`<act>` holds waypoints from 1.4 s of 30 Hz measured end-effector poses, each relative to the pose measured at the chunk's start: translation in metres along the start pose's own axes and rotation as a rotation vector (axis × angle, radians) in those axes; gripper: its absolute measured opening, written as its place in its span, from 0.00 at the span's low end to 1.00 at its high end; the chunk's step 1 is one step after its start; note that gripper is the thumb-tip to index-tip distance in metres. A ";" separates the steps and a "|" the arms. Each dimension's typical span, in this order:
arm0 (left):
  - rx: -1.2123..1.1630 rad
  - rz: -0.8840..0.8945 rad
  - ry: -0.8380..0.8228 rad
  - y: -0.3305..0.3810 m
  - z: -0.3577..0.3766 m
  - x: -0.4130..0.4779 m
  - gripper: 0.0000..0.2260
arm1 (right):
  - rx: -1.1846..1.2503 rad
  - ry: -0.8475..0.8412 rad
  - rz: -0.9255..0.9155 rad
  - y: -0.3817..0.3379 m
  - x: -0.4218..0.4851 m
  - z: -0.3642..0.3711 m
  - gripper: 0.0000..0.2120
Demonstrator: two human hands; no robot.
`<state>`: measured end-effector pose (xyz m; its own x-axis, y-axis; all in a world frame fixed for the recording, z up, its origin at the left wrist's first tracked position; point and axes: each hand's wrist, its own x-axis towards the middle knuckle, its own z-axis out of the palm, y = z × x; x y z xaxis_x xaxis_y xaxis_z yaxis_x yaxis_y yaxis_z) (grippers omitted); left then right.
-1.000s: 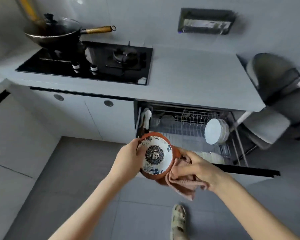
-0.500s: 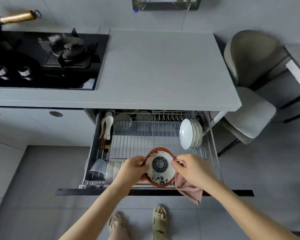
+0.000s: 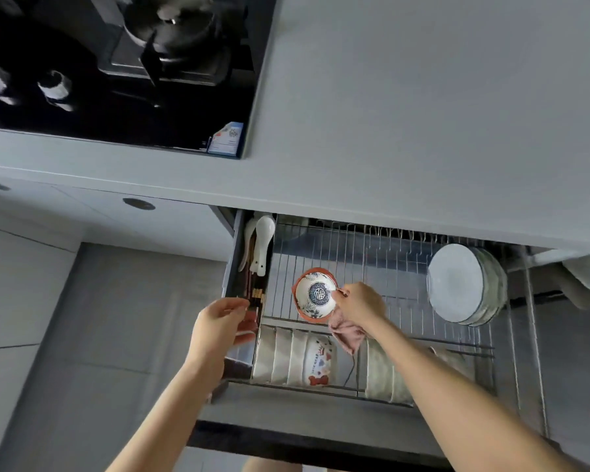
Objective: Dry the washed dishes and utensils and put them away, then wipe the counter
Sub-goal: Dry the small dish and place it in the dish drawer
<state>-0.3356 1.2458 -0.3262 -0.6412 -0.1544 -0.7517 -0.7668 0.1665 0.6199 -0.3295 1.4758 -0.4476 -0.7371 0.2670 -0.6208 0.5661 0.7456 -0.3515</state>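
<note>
A red-rimmed bowl [image 3: 315, 296] with a blue emblem inside stands on its side in the wire rack [image 3: 382, 267] of the pulled-out drawer. My right hand [image 3: 360, 303] pinches the bowl's rim and also holds a pink cloth [image 3: 346, 333], which hangs below the hand. My left hand [image 3: 218, 323] hovers left of the bowl over the drawer's utensil slot, its fingers loosely curled and holding nothing.
White plates [image 3: 464, 287] stand upright at the rack's right. Several bowls [image 3: 295, 356] line the drawer's front row. A white spoon [image 3: 263, 243] and chopsticks lie in the left slot. The grey counter [image 3: 423, 114] and black hob [image 3: 116, 69] are above.
My left hand has let go of the bowl and moved left. My right hand has carried the bowl further into the rack. The view has tilted down toward the drawer.
</note>
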 end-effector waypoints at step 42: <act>-0.455 0.147 0.063 -0.028 -0.087 -0.093 0.14 | 0.960 -0.639 -0.318 -0.181 -0.155 -0.026 0.21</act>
<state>-0.2574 1.1706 -0.2543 -0.7332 -0.2224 -0.6426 -0.5943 -0.2497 0.7645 -0.3271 1.3155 -0.2694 -0.7311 -0.4010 -0.5519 0.6364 -0.1094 -0.7636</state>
